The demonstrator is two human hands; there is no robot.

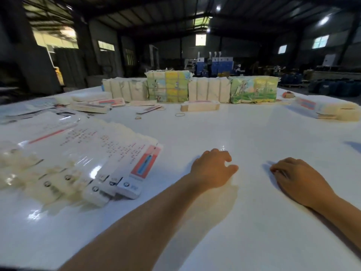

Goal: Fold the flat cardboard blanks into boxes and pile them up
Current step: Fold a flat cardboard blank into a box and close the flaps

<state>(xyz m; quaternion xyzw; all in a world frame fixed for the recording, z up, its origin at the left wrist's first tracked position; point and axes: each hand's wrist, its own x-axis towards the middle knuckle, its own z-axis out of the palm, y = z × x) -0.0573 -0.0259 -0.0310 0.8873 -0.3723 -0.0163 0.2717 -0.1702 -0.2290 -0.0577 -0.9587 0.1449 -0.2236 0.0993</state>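
Just right of the fanned flat blanks (109,159) on the white table (234,222), left hand (212,168) and right hand (297,177) rest loosely curled, holding nothing: seemingly between boxes, the left must next reach back for a blank.

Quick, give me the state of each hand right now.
Left hand: open, fingers loosely curled, holding nothing, over the white table.
Right hand: open, resting on the table, holding nothing.
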